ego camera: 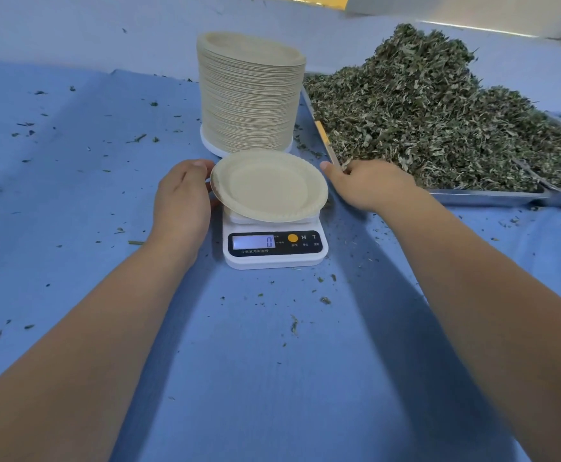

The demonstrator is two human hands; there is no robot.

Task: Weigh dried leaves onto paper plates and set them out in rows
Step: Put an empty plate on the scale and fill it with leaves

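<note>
An empty plate [269, 186] sits on the scale [274, 251] in the middle of the desk [272, 361], overhanging the platform all round. The left hand [182, 195] cups its left rim, thumb over and fingers curling under. The right hand [370, 183] is at the near corner of the tray [485, 196], thumb out towards the plate. Its fingers are hidden against the leaves [422, 121], so I can't tell whether it has any. The plate looks feather-light and a bit floppy, best taken at the fluted rim or lifted from beneath once loaded. The leaves look dry, brittle and loose, so they should shed crumbs; a light pinch or scoop would suit them. Behind the scale stands a tall stack [251, 95] of plates. The display reads 0, with "M" and "T" beside a yellow button. The small Chinese print below is too fine to read.
</note>
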